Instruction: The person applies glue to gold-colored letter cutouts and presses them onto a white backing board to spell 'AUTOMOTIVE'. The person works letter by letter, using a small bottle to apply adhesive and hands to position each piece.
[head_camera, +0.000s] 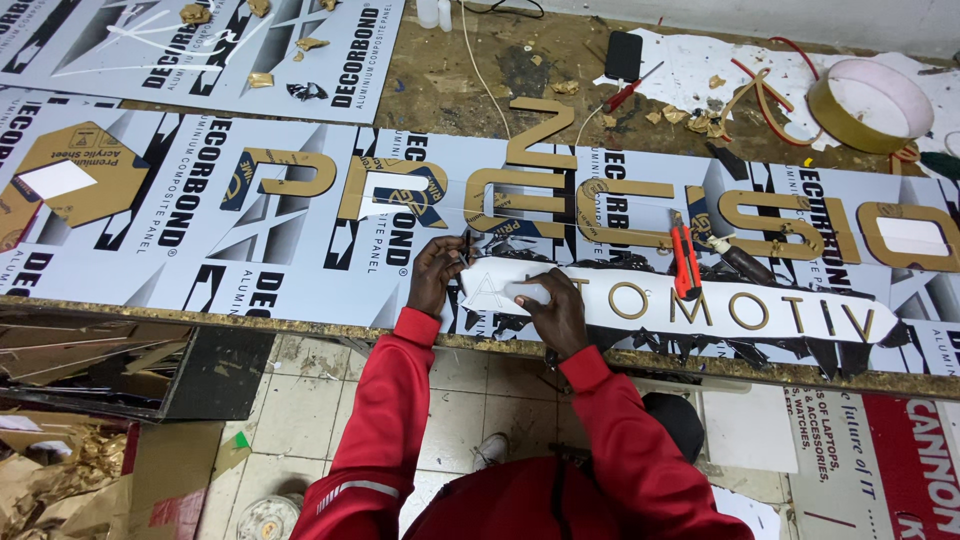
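Both of your hands are down on the long white strip that lies along the near edge of the surface, seen from the head camera looking straight down. Your left hand is pinched shut on a thin dark tool, its tip standing at the strip's left end. Your right hand lies flat with fingers spread, pressing the strip down just right of that end, beside a pale triangular letter on it. Gold letters run along the strip to the right of your right hand. An orange utility knife rests across the strip's upper edge, with a dark-handled tool just beside it. Black scraps of film fringe the strip above and below. Beyond it, large gold letters sit in a row on the printed protective sheet of a panel. Farther back on the surface lie a red-handled screwdriver, a dark phone and a round gold-rimmed ring. Your red sleeves reach in from the bottom, above a tiled floor.
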